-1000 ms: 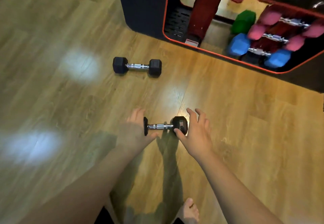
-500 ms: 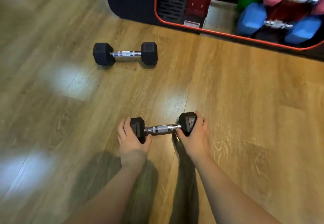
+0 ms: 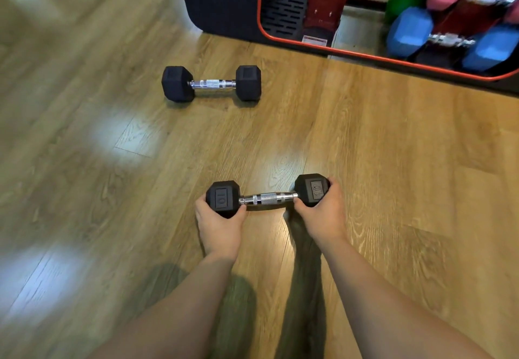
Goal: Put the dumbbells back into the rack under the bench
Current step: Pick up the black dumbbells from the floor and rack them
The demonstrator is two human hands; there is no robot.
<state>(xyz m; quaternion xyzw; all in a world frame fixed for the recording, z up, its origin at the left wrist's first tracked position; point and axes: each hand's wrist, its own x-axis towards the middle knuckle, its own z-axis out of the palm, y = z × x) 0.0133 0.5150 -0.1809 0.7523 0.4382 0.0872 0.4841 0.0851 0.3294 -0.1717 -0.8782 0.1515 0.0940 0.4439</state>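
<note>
A: How is the near black dumbbell (image 3: 268,198) held?

B: Crosswise on the floor (image 3: 393,148); one head is gripped by curled fingers of each hand, left hand (image 3: 219,225) and right hand (image 3: 323,212).

A: And the rack (image 3: 421,38)?

B: It is seen ahead, to the right.

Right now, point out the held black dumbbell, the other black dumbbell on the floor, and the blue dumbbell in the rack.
held black dumbbell (image 3: 268,198): head view, on the knurled chrome handle.
black dumbbell on the floor (image 3: 212,84): head view, on its chrome handle.
blue dumbbell (image 3: 410,31): head view, on its left hex head.
</note>
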